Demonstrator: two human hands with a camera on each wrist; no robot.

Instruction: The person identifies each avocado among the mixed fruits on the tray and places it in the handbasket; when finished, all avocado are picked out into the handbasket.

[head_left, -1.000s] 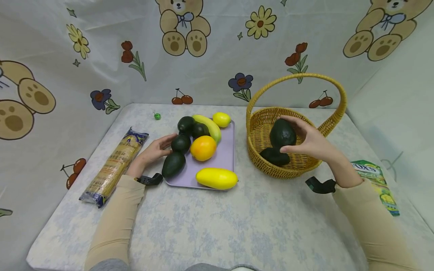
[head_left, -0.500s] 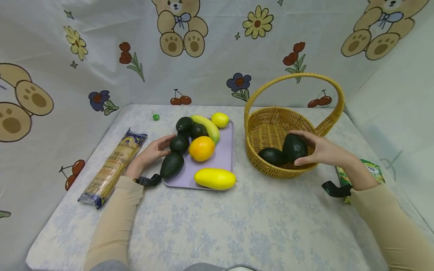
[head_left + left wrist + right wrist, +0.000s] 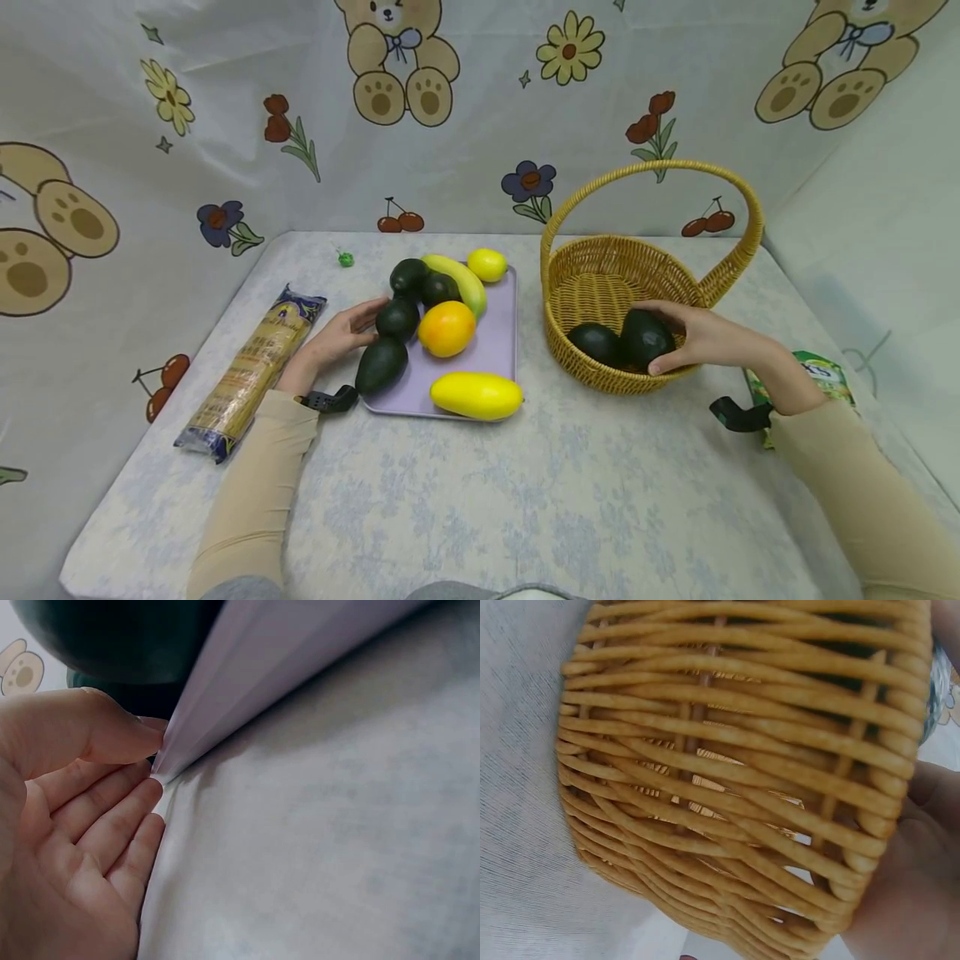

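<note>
Inside the wicker basket (image 3: 557, 321), my right hand (image 3: 701, 336) grips a dark green avocado (image 3: 645, 340), low against the near right side. Another avocado (image 3: 594, 342) lies right beside it. In the right wrist view the basket's woven wall (image 3: 727, 765) fills most of the picture and hides much of the hand. My left hand (image 3: 336, 337) is at the left edge of the lilac tray (image 3: 504, 333); in the left wrist view its thumb and fingertips pinch the tray's rim (image 3: 225, 697). Several avocados (image 3: 382, 364) lie along that edge, close to the fingers.
The tray also bears an orange-yellow round fruit (image 3: 447, 329), a banana (image 3: 465, 282), a lemon (image 3: 487, 265) and a long yellow fruit (image 3: 477, 396). A pasta packet (image 3: 255, 371) lies left; a green packet (image 3: 821, 375) lies partly behind the right forearm. The basket's tall handle (image 3: 667, 167) arches overhead.
My right hand has lowered the avocado to the right and down into the basket, beside the other one. That other avocado has shifted slightly left. My left hand stays at the tray.
</note>
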